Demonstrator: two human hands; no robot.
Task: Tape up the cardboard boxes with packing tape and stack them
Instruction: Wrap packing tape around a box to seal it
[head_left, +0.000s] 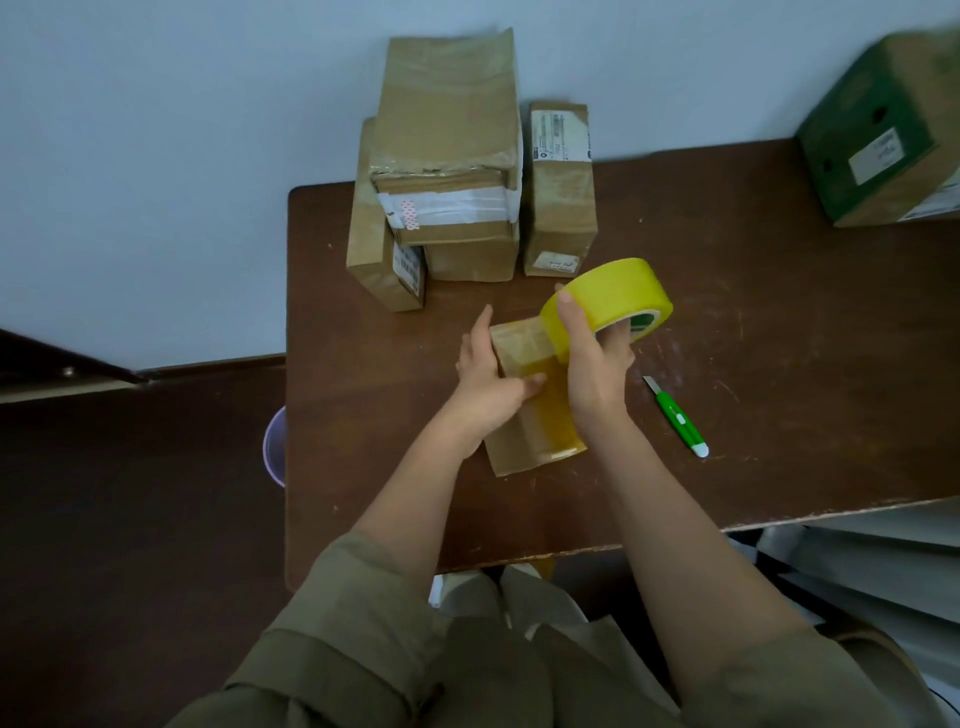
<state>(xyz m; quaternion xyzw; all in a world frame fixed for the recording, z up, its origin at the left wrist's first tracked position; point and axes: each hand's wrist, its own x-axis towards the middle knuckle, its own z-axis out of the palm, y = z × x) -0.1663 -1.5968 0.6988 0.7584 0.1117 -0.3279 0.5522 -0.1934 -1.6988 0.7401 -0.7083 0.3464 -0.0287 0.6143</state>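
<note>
Olive sleeves (363, 649) above a scratched brown table (779, 364) against a pale wall (156, 130).

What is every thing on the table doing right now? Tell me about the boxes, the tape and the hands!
Small box: lying flat, partly taped.
Tape roll: lifted, strip running down onto the small box.
Right hand: grips the tape roll.
Left hand: fingers straight, pressing the small box.
Cutter: lying on the table, untouched.
Stacked boxes: closed, piled by the wall.
Green box: closed, blurred.
</note>
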